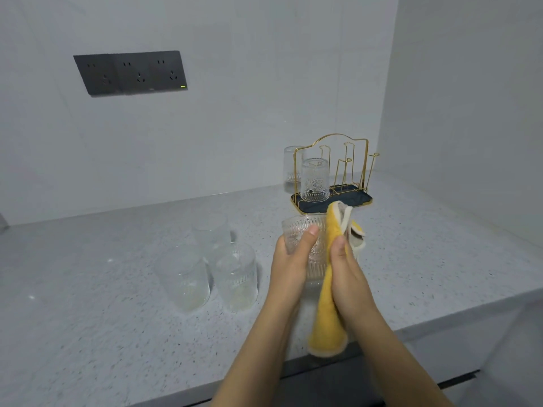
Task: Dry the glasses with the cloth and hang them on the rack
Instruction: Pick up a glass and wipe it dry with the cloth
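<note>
Both forearms are coming in from the bottom edge, meeting over the front lip of the counter (88, 333).

Left hand (289, 259) is gripping the glass in hand (305, 239): thumb laid up across the near side, the other fingers wrapped round the far side and mostly hidden. Glass is sitting rim-up, tilted slightly away, between the two hands.

Right hand (348, 274) is pinching the yellow cloth (326, 312) against the glass wall. Thumb is pressing on the cloth's near face; remaining fingers are behind the fabric, can't see how they lie. Cloth's top corner is flopping above the thumb tips, its tail hanging below the wrists past the counter edge.

Progress, as I'm reading it:
- Done: two glasses are sitting upside down on the gold rack (335, 168), just beyond the fingertips. One hung glass (315, 180) is at the front, another rear glass (291, 164) behind it to the left.
- Rack pegs to the right of those are looking free.
- In hand: third glass, outside being wiped, so mid-dry.
- Left: three waiting glasses (235, 277) are standing clustered on the counter, well left of the left hand. Can't tell whether they are wet.

So roughly a third finished, with one more underway. Wall sockets (130, 72) are sitting far up and left of everything.
</note>
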`<state>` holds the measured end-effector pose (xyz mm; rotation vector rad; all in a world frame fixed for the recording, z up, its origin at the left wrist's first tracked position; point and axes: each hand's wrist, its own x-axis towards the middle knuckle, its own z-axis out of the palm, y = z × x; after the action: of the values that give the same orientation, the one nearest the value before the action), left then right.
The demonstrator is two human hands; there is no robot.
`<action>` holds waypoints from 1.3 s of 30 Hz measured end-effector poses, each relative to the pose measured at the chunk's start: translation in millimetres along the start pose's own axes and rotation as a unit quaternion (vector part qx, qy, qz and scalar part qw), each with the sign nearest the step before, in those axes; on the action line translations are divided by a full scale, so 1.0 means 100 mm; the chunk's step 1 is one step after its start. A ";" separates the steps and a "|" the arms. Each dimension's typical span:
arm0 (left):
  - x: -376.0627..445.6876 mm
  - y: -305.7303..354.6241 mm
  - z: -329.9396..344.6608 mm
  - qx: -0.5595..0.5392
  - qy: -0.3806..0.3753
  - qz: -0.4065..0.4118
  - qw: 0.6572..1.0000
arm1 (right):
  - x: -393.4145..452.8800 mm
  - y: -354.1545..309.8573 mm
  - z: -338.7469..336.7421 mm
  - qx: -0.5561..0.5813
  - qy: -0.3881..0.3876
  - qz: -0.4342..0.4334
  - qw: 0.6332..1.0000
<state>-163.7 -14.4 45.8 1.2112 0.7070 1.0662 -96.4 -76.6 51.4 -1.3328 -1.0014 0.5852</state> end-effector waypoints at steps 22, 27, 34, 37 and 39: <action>-0.07 -0.02 -0.03 -0.117 0.043 -0.079 0.989 | -0.15 0.04 -0.05 0.002 -0.043 0.084 0.996; -0.07 0.02 -0.02 -0.113 0.019 -0.059 0.992 | -0.05 0.00 -0.06 0.022 -0.038 0.085 0.995; -0.07 0.07 -0.05 -0.004 -0.020 -0.043 0.999 | 0.11 -0.05 -0.15 0.053 0.012 0.188 0.981; -0.08 0.07 -0.06 0.074 0.027 0.001 0.997 | 0.00 -0.03 -0.05 0.023 0.026 0.128 0.991; -0.14 0.06 -0.03 0.083 0.022 0.000 0.996 | -0.07 -0.02 0.03 0.015 0.022 0.063 0.998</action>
<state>-173.0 -25.9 49.8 1.3321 0.8423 1.0530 -102.6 -80.8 51.3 -1.3841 -0.8739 0.6614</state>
